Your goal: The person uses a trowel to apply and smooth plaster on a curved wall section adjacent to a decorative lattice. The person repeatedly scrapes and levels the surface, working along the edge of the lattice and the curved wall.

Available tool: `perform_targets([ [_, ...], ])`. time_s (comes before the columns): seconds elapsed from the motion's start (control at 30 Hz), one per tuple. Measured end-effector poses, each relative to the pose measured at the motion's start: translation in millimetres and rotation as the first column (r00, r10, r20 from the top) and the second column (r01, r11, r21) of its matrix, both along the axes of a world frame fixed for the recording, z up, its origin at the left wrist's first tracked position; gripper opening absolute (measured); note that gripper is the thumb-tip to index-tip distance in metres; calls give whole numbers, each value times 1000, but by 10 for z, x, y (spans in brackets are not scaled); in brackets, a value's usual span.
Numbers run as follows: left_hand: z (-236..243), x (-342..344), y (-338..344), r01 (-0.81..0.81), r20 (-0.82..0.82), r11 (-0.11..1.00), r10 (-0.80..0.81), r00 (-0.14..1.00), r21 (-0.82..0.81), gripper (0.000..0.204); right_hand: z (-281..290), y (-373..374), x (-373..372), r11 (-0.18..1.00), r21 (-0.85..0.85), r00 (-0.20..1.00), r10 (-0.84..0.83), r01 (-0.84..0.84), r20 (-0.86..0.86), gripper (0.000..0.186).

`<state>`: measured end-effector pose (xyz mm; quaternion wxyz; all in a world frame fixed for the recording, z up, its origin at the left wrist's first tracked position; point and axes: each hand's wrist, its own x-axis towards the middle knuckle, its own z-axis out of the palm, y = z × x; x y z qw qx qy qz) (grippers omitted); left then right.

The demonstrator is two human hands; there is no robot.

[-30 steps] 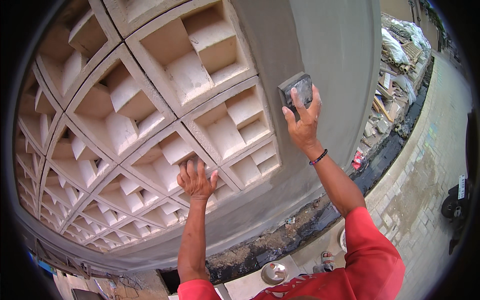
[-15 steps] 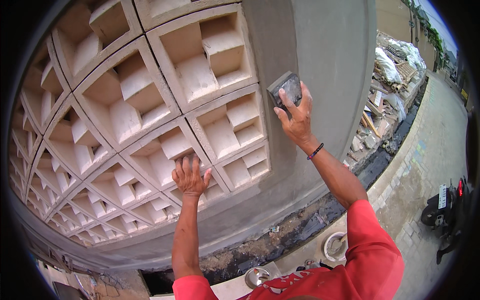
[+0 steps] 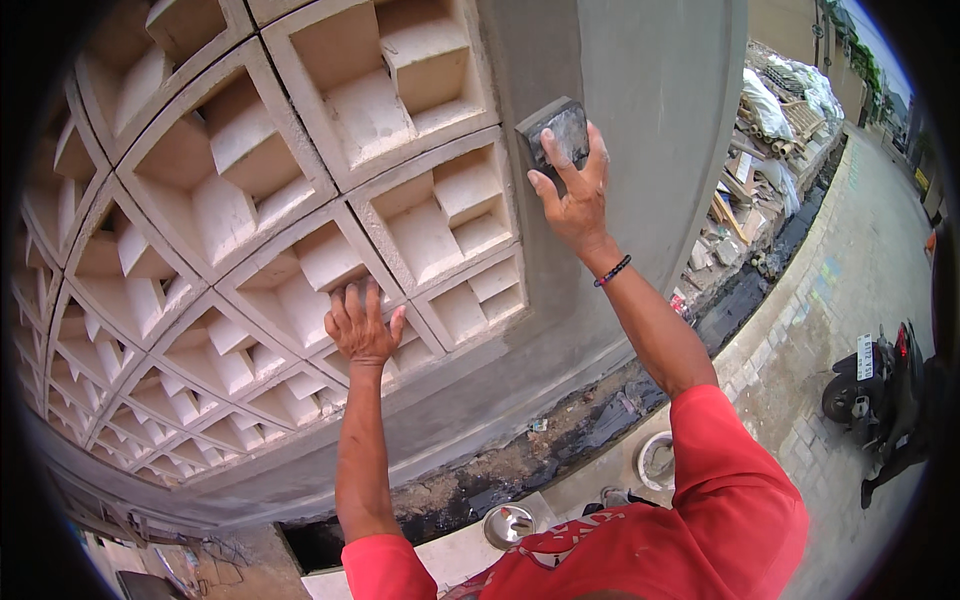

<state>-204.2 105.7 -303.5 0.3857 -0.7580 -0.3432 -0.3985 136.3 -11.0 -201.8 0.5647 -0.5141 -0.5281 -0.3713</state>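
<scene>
Pressing a dark grey sanding block (image 3: 556, 133) against the smooth grey plastered wall strip (image 3: 640, 130), the right hand (image 3: 575, 195) grips it with fingers curled over its face, high beside the cream ventilation blocks (image 3: 300, 200). The left hand (image 3: 362, 325) lies flat, fingers spread, on a rib between two blocks. Below run a muddy trench (image 3: 560, 440) and a parked motorbike (image 3: 885, 385) on paving.
</scene>
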Motion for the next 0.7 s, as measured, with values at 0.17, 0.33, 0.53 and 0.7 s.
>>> perform_targets([
  [0.17, -17, 7, 16, 3, 16, 1000, -3, 1000, 2, 59, -850, -53, 154, 999, -33, 995, -16, 13, -96, 58],
  [0.33, -56, -6, -10, 25, 26, 1000, -25, 999, -12, 58, 321, 103, 2, 990, 140, 992, 16, 2, -126, 55],
  [0.53, -52, 13, -9, 23, 27, 1000, -23, 999, -16, 61, -222, 30, 143, 998, 27, 992, -47, 51, -116, 57],
  [0.7, -34, -10, -26, -14, 21, 1000, 14, 1000, 12, 63, 880, 203, -41, 984, 176, 1000, -22, 19, 12, 57],
])
